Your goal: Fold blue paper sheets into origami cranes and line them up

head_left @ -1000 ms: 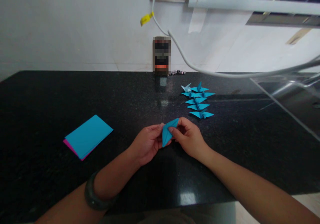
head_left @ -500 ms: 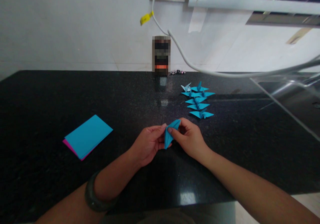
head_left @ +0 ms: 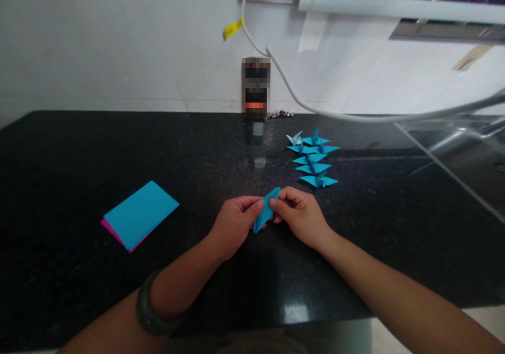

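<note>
Between my two hands is a folded piece of blue origami paper [head_left: 265, 213], narrow and diamond-shaped, tilted with its upper tip to the right. My left hand [head_left: 235, 222] pinches its left edge, thumb on top. From the other side my right hand [head_left: 302, 213] grips it near the upper tip, thumb also on the face. The fingers behind the paper are mostly hidden. Just beyond my right hand, several blue folded paper cranes [head_left: 312, 168] stand in a cluster, with one pale crane [head_left: 295, 139] at the back left.
A stack of blue paper sheets [head_left: 142, 212] with pink beneath lies on the dark countertop [head_left: 205, 154] at left. A blurred-out upright object [head_left: 255, 87] leans on the wall beside a beaded string [head_left: 281, 114]. A white cable [head_left: 292, 88] hangs across; a sink [head_left: 465, 154] is at right.
My left thumb has moved onto the paper's face, and my right thumb has shifted slightly up and right. The folded paper now looks narrower and sits a little further left.
</note>
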`<action>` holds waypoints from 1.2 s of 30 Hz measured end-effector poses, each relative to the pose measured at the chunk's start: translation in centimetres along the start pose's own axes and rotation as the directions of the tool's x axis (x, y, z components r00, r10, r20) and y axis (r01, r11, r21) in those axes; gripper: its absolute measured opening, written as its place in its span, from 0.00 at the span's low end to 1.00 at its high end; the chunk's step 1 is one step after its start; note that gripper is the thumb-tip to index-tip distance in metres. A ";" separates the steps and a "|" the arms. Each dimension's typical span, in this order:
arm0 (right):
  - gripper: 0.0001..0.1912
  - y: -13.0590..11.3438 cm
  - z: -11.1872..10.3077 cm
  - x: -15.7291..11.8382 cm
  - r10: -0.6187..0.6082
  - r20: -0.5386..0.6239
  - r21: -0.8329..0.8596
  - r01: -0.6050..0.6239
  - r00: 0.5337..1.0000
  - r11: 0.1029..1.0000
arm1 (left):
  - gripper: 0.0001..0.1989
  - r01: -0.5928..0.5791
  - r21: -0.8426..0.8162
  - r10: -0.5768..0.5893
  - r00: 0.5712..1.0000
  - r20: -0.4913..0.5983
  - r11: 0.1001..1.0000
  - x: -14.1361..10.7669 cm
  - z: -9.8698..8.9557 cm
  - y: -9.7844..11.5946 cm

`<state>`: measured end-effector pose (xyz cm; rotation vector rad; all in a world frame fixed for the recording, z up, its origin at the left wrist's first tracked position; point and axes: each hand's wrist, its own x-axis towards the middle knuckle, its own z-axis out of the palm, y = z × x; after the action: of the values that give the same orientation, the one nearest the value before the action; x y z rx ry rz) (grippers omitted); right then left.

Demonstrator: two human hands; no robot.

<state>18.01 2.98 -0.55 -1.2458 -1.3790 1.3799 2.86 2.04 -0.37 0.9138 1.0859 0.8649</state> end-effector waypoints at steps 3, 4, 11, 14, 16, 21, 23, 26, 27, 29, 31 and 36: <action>0.08 -0.2 0.1 0.0 -0.003 -0.008 0.035 0.003 1.000 0.999 | 0.13 0.035 -0.075 -0.035 0.999 -0.006 0.997 0.1 -0.1 0.1; 0.08 -0.3 0.1 0.0 -0.004 -0.020 0.029 0.004 1.000 1.000 | 0.14 0.049 -0.098 -0.049 0.999 -0.004 0.994 0.0 0.0 0.1; 0.09 -0.5 0.6 -0.3 -0.011 -0.056 0.031 0.012 0.998 0.999 | 0.17 0.077 -0.098 -0.078 0.997 -0.002 0.992 -0.1 0.0 0.0; 0.11 -0.4 0.6 -0.3 0.030 -0.015 0.093 -0.028 0.999 0.995 | 0.17 0.060 -0.057 -0.062 0.997 -0.035 0.997 0.0 -0.1 0.0; 0.12 -0.3 0.5 -0.3 0.042 -0.009 0.129 -0.041 0.999 0.991 | 0.16 0.038 -0.015 -0.038 0.998 -0.043 0.999 0.0 0.0 0.1; 0.14 0.1 0.6 -0.2 0.042 -0.005 0.144 -0.041 0.999 0.989 | 0.13 0.005 0.083 -0.001 0.999 -0.052 0.997 -0.2 0.0 0.4; 0.14 0.1 0.6 -0.2 0.038 -0.006 0.141 -0.037 0.999 0.989 | 0.13 0.001 0.108 0.006 0.998 -0.059 0.994 -0.3 0.1 0.5; 0.14 -0.1 0.6 -0.2 0.043 -0.014 0.140 -0.041 0.999 0.989 | 0.12 -0.013 0.130 0.023 0.997 -0.071 0.991 -0.3 0.1 0.5; 0.14 -0.2 0.6 -0.2 0.045 -0.017 0.139 -0.042 0.999 0.989 | 0.12 -0.018 0.142 0.029 0.997 -0.074 0.990 -0.2 0.1 0.5; 0.13 -0.3 0.6 -0.3 0.048 -0.021 0.138 -0.045 0.999 0.989 | 0.13 -0.028 0.170 0.042 0.996 -0.077 0.985 -0.2 0.1 0.4; 0.13 -0.4 0.7 -0.3 0.051 -0.018 0.142 -0.048 0.999 0.989 | 0.13 -0.037 0.192 0.053 0.995 -0.080 0.981 -0.2 0.1 0.4; 0.11 -0.5 0.7 -0.3 0.069 -0.030 0.160 -0.063 0.997 0.985 | 0.14 -0.069 0.260 0.094 0.992 -0.087 0.963 -0.3 0.0 0.4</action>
<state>17.36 2.58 -0.08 -1.2137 -1.1875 1.4763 2.72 1.93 0.06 1.1478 1.2744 0.8566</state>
